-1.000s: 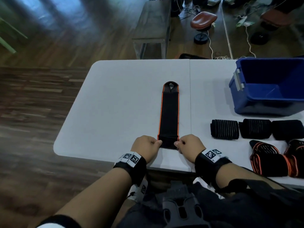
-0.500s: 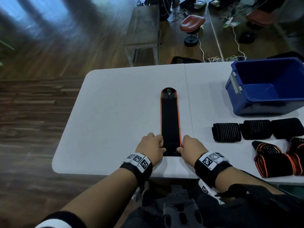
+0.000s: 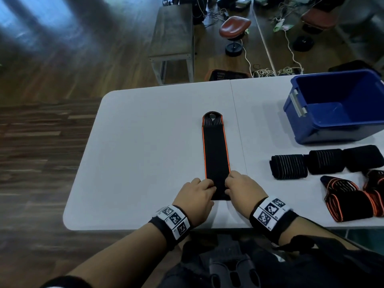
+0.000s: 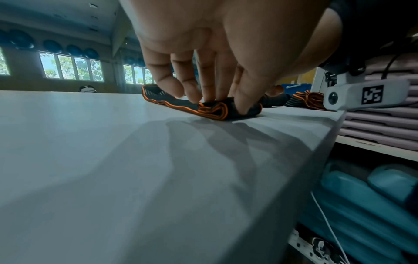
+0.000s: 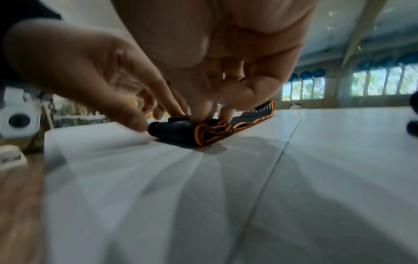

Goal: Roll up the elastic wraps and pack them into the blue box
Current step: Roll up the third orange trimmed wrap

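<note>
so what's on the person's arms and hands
Both hands are bare, no gloves. The left hand and right hand each have a black wrist strap carrying a band of white tiles printed with black square markers. The left wrist view shows the other wrist's white camera pod with a round lens, one such marker and a thin black cable. A black sleeve edge shows near the left elbow.

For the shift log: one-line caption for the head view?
Both hands, left and right, roll the near end of an orange-edged wrap on a white table.

— What's on the wrists?
— Black bands carrying white blocks printed with black square codes.
— Sleeves?
— Bare forearms, with a black cuff edged in white near the left elbow.
</note>
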### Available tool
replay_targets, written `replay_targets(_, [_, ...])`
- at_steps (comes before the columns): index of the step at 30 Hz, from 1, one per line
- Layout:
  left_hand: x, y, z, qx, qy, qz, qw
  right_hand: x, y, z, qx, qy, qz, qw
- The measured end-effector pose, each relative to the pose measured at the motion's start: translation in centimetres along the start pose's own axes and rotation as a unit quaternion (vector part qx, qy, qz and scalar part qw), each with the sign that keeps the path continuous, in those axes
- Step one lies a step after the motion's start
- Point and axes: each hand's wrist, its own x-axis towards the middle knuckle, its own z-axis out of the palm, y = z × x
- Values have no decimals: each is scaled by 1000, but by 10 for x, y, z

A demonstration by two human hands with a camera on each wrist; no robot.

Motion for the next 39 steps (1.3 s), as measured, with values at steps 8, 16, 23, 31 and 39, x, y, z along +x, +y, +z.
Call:
replay_targets(8, [-1, -5, -4, -110, -9, -53, 992, -19, 3, 11, 50, 2, -17, 999])
replay_targets(16, [1, -5, -5, -201, 6, -133, 970, -16, 3, 16, 109, 44, 11, 993])
replay_targets(23, [12, -13, -12, -336, 42, -239, 910, 5, 7, 2, 271, 78, 134, 950])
replay_targets(31, [27, -20, -12, -419, 74, -299, 854, 24, 11, 5, 322, 92, 196, 921])
replay_targets(39, [35, -13, -24, -346, 64, -236, 906, 24, 7, 7, 247, 91, 139, 955])
